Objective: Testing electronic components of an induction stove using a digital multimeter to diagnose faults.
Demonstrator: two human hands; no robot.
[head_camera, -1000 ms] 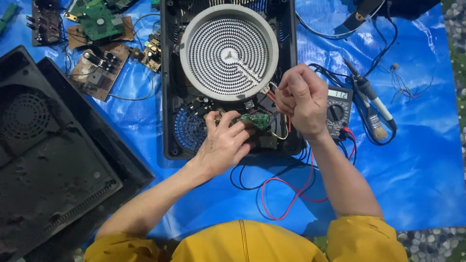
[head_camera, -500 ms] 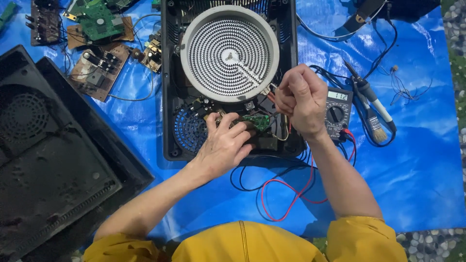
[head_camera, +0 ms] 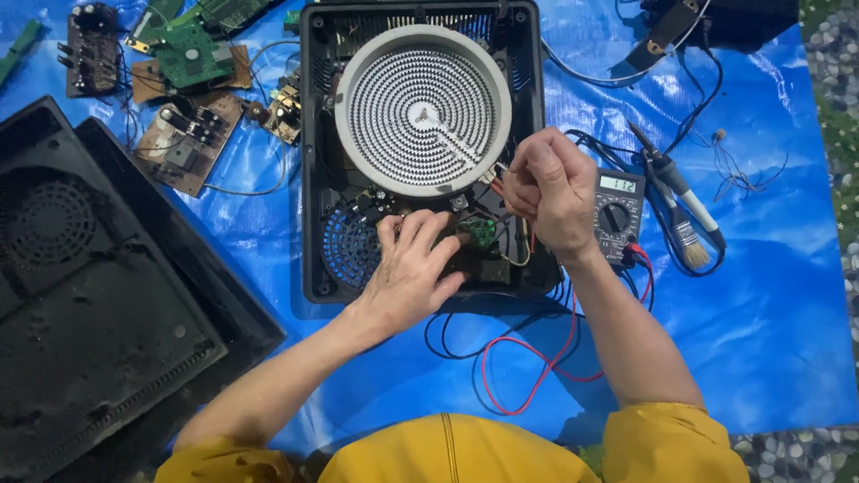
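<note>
The left hand (head_camera: 410,273) lies spread, fingers pointing up-frame, on the opened black cooker base (head_camera: 313,179); its long axis runs up-frame. The right hand (head_camera: 548,190) pinches thin wires (head_camera: 495,182) beside the round grey heating coil (head_camera: 422,109).

Ground sheet (head_camera: 761,295): blue woven plastic, glossy, creased. Cooker housing (head_camera: 313,179): black matt plastic. Heating disc (head_camera: 422,109): pale ceramic-looking rim, matt, with a ridged spiral coil. Detached cover (head_camera: 98,304), left: black plastic, dull and dusty. Loose circuit boards (head_camera: 183,134), far left: brown and green laminate. Test leads (head_camera: 528,376): smooth red and black insulation. Brush (head_camera: 684,228), right: bristled, with metal ferrule. Sleeves (head_camera: 662,443): yellow cloth, matt.
</note>
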